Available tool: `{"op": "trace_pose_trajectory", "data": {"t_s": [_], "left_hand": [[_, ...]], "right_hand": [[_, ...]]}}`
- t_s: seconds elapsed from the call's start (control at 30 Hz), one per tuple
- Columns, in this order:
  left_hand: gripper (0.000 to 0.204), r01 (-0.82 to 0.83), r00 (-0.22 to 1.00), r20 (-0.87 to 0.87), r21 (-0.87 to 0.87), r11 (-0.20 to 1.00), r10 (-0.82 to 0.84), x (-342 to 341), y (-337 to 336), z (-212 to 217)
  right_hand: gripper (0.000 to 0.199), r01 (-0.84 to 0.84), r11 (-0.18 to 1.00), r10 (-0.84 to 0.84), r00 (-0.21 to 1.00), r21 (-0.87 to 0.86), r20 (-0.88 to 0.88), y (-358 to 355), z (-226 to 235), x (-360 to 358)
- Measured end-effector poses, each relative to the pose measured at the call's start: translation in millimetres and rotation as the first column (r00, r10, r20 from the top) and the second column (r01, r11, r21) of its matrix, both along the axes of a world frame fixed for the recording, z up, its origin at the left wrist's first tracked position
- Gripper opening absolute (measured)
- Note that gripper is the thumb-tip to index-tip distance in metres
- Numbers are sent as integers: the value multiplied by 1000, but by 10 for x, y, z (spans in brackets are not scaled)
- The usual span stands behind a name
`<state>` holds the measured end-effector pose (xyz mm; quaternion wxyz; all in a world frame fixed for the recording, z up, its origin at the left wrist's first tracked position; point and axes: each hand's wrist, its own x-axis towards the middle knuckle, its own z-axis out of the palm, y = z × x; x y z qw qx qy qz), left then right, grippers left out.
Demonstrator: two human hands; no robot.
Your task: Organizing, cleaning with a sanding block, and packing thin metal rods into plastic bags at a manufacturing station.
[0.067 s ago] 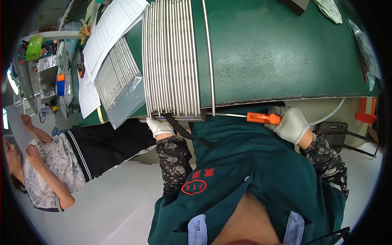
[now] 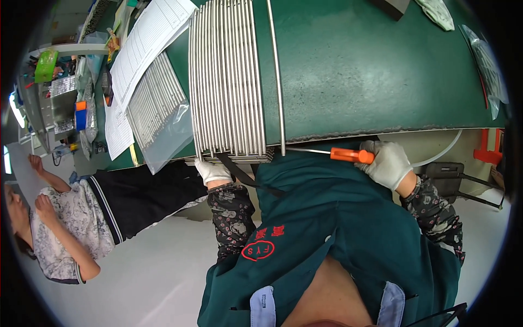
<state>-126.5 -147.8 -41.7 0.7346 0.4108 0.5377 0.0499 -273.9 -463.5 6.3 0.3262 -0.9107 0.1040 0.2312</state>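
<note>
Steel rods (image 2: pixel 226 82), thin, round and bright grey, lie packed side by side in a flat bundle on the green table (image 2: pixel 370 71), their lengths running away from me and their cut ends lined up flush at the table's near edge. One single rod (image 2: pixel 277 76) lies apart, just right of the bundle, its near end also at the edge. My left hand (image 2: pixel 213 170), in a white glove, rests against the bundle's near ends at the left corner, fingers curled under them; a black strap (image 2: pixel 245 177) runs from the bundle's ends down across my green apron (image 2: pixel 338 229). My right hand (image 2: pixel 388 162), also gloved in white, is closed around the orange handle of a screwdriver (image 2: pixel 351 155), whose thin metal shaft points left toward the near end of the single rod, just below the table edge. Left of the bundle, a second lot of rods (image 2: pixel 155 106) lies partly in a clear plastic bag (image 2: pixel 171 136), with white printed sheets (image 2: pixel 147 43) beside it. Far left of the table, another person in a patterned top (image 2: pixel 54 229) sits low by the floor.
</note>
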Motion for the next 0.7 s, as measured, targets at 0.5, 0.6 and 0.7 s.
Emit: {"op": "trace_pose_trajectory", "data": {"t_s": [0.5, 0.6, 0.7], "left_hand": [[30, 145, 975, 162, 70, 987, -155, -225, 608, -382], [28, 112, 972, 199, 70, 991, -124, -209, 831, -497], [26, 92, 967, 239, -24, 995, -84, -197, 849, -379]], "right_hand": [[43, 203, 702, -398, 907, 682, 140, -930, 965, -117], [42, 472, 663, -685, 696, 581, 217, -1213, 1283, 248], [45, 549, 609, -792, 455, 573, 406, -1746, 957, 837]]}}
